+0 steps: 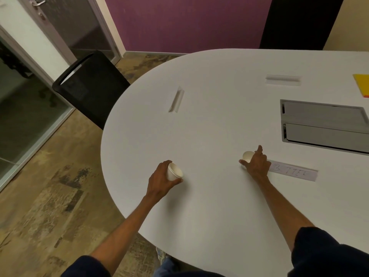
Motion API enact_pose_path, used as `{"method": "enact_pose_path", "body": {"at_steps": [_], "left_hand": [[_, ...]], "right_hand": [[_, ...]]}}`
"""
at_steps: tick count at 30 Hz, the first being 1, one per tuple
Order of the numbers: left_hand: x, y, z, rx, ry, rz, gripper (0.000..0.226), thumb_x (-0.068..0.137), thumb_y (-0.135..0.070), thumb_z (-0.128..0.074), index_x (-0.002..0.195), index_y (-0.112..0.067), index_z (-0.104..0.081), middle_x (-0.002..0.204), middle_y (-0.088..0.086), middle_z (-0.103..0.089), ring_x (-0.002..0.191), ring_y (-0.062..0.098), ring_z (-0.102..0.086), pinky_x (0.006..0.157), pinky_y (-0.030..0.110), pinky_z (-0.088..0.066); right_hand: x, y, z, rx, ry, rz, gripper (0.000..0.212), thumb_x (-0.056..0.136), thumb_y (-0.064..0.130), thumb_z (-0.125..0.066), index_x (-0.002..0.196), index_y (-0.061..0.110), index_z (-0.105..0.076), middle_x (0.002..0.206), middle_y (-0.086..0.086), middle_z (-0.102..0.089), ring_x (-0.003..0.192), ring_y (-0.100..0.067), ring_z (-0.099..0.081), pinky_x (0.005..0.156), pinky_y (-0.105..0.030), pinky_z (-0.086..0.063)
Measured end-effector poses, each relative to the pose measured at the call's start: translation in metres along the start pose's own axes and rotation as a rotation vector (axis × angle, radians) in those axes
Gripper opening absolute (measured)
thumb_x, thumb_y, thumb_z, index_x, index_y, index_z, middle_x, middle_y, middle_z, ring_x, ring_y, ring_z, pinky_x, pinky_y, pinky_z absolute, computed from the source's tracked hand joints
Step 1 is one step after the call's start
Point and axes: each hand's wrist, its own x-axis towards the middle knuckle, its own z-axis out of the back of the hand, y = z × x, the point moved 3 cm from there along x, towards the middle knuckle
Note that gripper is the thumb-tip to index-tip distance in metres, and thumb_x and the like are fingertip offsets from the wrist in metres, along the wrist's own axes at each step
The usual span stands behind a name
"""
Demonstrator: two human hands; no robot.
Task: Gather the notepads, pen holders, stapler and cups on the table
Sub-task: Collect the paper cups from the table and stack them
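- Your left hand (159, 180) is curled round a small white paper cup (174, 172), which is tilted with its mouth facing right, well to the left of the grey recessed hatch (323, 124) set in the white oval worktop (199, 216).
- Your right hand (256, 164) grips a second white paper cup (247, 156) with the thumb round its near side and the forefinger stretched past it, just left of and nearer you than the hatch.
- You cannot tell whether either cup touches the worktop.
- A white paper strip with handwriting (293, 172) lies just beside your right hand, in front of the hatch's near edge.
- A yellow notepad (362, 84) lies beyond the hatch at the right edge of view.
- Two narrow slots (176, 99) are cut into the worktop, left of and beyond the hatch.
- A black chair (89, 86) stands off the worktop's far-left curve.
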Motion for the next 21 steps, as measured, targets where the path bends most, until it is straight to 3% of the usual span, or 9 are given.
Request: {"method": "enact_pose_path", "body": {"at_steps": [5,10,13,16,21], "left_hand": [[0.000,0.005,-0.003,-0.038,-0.024,0.007,0.074,0.064,-0.050,-0.085,0.125,-0.035,-0.047,0.124,-0.018,-0.054,0.109,0.009,-0.055,0.085,0.027,-0.043],[0.000,0.009,-0.005,-0.097,-0.031,0.030,0.081,0.063,-0.048,-0.086,0.130,-0.034,-0.044,0.125,-0.016,-0.055,0.110,0.011,-0.055,0.088,0.030,-0.045],[0.000,0.004,-0.005,-0.106,-0.011,0.017,0.085,0.062,-0.047,-0.087,0.130,-0.034,-0.038,0.118,-0.011,-0.057,0.102,0.014,-0.057,0.082,0.029,-0.043],[-0.002,0.002,-0.001,-0.082,-0.016,-0.016,0.078,0.061,-0.046,-0.087,0.121,-0.034,-0.040,0.112,-0.011,-0.058,0.094,0.016,-0.060,0.075,0.030,-0.048],[-0.009,0.011,0.018,-0.052,-0.038,-0.055,0.068,0.062,-0.046,-0.085,0.116,-0.034,-0.045,0.104,-0.015,-0.063,0.089,0.013,-0.061,0.072,0.028,-0.051]], "right_hand": [[-0.007,0.006,-0.003,-0.024,-0.053,0.053,0.110,0.068,0.053,-0.080,0.149,0.005,-0.022,0.143,-0.017,-0.040,0.137,-0.031,-0.031,0.102,-0.056,-0.029],[-0.044,0.055,-0.013,0.072,-0.060,0.221,0.086,0.080,0.052,-0.071,0.144,0.005,-0.036,0.145,-0.017,-0.041,0.137,-0.032,-0.035,0.108,-0.050,-0.029],[-0.079,0.099,-0.027,0.348,0.206,0.318,0.070,0.081,0.050,-0.071,0.136,0.013,-0.049,0.137,-0.004,-0.051,0.121,-0.021,-0.054,0.101,-0.036,-0.043],[-0.110,0.141,-0.039,0.452,0.496,0.387,0.060,0.081,0.059,-0.066,0.127,0.023,-0.055,0.127,0.007,-0.056,0.109,-0.010,-0.059,0.093,-0.027,-0.047],[-0.142,0.199,-0.062,0.472,0.822,0.436,0.070,0.073,0.071,-0.065,0.129,0.030,-0.052,0.124,0.009,-0.059,0.110,-0.008,-0.059,0.092,-0.028,-0.048]]}}
